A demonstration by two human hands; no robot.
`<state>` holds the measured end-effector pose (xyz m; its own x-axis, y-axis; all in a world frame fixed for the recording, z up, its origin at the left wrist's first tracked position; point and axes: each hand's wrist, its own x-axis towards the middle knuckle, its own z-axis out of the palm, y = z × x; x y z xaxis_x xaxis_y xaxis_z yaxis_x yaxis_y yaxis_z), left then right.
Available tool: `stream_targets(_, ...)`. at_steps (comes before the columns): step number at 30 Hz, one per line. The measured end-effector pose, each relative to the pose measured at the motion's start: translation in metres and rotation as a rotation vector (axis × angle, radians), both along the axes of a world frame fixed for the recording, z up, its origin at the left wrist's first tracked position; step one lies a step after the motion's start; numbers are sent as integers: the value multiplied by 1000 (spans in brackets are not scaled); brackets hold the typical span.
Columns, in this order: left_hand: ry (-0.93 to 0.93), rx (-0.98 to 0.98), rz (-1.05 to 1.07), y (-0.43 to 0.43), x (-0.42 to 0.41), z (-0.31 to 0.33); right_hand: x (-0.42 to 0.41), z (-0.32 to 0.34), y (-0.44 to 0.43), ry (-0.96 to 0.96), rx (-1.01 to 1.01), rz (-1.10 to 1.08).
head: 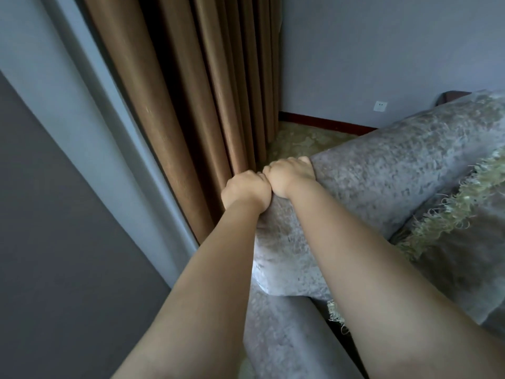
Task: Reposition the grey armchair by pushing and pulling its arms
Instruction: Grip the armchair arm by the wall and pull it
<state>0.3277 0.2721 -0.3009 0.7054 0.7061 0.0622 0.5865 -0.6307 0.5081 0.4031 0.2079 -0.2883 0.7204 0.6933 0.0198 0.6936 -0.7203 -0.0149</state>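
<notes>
Left hand (pixel 244 191) and right hand (pixel 287 175), touching, both grip the armchair's (pixel 382 173) rounded corner; mottled grey velvety fabric, frayed fringe (pixel 448 214).

floor (pixel 306 140): pale patterned carpet | on it: grey armchair (pixel 382 181) | alongside: brown curtain (pixel 191 91)

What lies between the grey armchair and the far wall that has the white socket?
The head view shows only patterned carpet between the grey armchair and the wall, plus a dark red skirting board at the wall's foot.
</notes>
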Motion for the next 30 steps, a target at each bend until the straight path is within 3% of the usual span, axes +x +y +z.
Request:
stream_targets(15,24,11,122,-16,-54,1,-50,-5,-8,-35,71,91)
stream_targets(24,-41,78,186,-7,-44,-10,-41,-18,6,-121,161,51)
stream_targets(30,-7,130,181,-6,-47,-13,-42,-20,8,-46,256,-45)
